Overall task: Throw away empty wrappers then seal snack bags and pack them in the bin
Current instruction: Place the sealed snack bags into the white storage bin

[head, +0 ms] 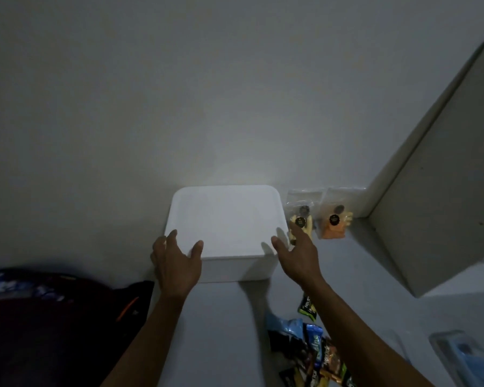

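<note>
A white lidded bin (227, 219) stands on the table against the wall. My left hand (176, 261) is at its front left corner with the thumb over the lid edge; the fingers are spread. My right hand (296, 252) reaches toward the bin's front right corner, fingers straight, holding nothing. Two clear snack bags, one with pale pieces (301, 212) and one with orange pieces (334, 219), lean against the wall to the right of the bin. A heap of several colourful wrappers and snack packs (310, 353) lies near the front, under my right forearm.
A grey panel (436, 177) juts out from the wall at the right. A dark bag with an orange strip (67, 317) sits to the left of the table. A clear packet with something blue (464, 356) lies at the lower right.
</note>
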`<state>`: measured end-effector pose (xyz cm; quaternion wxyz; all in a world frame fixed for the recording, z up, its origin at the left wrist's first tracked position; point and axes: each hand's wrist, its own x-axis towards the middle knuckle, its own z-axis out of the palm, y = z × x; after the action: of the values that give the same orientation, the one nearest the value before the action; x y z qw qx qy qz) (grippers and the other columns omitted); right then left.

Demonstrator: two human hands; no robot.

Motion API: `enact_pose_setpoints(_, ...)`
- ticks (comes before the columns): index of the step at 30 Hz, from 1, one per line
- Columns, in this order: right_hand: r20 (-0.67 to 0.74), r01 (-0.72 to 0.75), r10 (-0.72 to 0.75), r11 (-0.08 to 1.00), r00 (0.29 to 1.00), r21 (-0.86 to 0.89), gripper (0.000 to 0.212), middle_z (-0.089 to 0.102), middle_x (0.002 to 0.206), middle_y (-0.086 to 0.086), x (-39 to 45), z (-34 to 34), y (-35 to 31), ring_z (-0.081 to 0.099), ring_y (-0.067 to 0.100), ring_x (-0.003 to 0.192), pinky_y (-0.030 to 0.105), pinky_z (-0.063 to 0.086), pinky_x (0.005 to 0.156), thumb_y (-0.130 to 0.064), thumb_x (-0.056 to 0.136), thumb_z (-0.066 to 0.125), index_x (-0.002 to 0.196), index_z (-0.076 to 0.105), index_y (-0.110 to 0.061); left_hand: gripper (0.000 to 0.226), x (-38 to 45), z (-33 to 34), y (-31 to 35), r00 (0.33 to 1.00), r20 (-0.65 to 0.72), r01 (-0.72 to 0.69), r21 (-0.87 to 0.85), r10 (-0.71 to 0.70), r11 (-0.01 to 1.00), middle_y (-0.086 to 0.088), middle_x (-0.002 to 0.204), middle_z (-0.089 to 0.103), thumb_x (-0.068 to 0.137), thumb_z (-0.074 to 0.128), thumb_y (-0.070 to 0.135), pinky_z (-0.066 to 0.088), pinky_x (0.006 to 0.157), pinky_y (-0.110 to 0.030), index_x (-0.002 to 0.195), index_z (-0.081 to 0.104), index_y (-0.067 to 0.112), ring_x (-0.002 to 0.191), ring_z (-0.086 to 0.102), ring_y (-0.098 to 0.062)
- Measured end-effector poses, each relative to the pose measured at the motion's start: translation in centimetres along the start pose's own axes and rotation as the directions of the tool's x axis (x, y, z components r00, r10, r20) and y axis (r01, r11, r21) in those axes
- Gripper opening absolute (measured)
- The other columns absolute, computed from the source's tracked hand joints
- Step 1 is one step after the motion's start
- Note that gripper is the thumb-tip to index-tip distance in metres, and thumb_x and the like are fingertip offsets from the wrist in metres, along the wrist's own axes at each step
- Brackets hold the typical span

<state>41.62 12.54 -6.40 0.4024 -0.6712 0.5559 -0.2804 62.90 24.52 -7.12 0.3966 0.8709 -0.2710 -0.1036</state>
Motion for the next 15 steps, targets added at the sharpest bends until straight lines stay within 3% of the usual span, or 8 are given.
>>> enact_pose_setpoints(3, -0.009, -0.018, 0.018, 0.999, 1.0, -0.03, 0.074, 0.038, 0.155, 0.007, 2.2, 1.7, 0.1, 0.04, 0.026, 0.139, 0.046, 0.039, 0.111, -0.043, 0.092, 0.063, 0.152, 0.03, -0.018, 0.08, 2.4, 0.8, -0.8, 0.998, 0.037, 0.044, 0.006, -0.044, 0.999, -0.021, 0.15, 0.032, 0.084, 0.069, 0.044, 0.025, 0.114, -0.046, 0.146, 0.036, 0.005, 0.138, 0.03, -0.038)
enact_pose_setpoints(7, 0.004, -0.091, 0.091, 0.996, 0.996, -0.002, 0.08, 0.033, 0.158, 0.005, 4.1, 3.1, 1.0, 0.035, 0.026, 0.143, 0.044, 0.034, 0.116, -0.046, 0.092, 0.062, 0.155, 0.023, -0.016, 0.087, 5.1, 2.0, -1.8, 0.997, 0.056, 0.061, -0.045, -0.058, 0.997, -0.023, 0.145, 0.042, 0.077, 0.077, 0.041, 0.033, 0.111, -0.043, 0.143, 0.039, -0.002, 0.133, 0.042, -0.038)
enact_pose_setpoints(15, -0.103, -0.107, 0.115, 0.991, 0.988, 0.084, 0.084, 0.041, 0.153, 0.004, 4.9, 5.3, 1.6, 0.04, 0.022, 0.138, 0.036, 0.036, 0.112, -0.042, 0.087, 0.071, 0.154, 0.028, -0.014, 0.092, 6.8, 2.6, -2.2, 0.997, 0.011, 0.083, -0.043, -0.082, 0.996, -0.01, 0.147, 0.046, 0.069, 0.082, 0.048, 0.032, 0.112, -0.034, 0.145, 0.043, 0.013, 0.134, 0.044, -0.026)
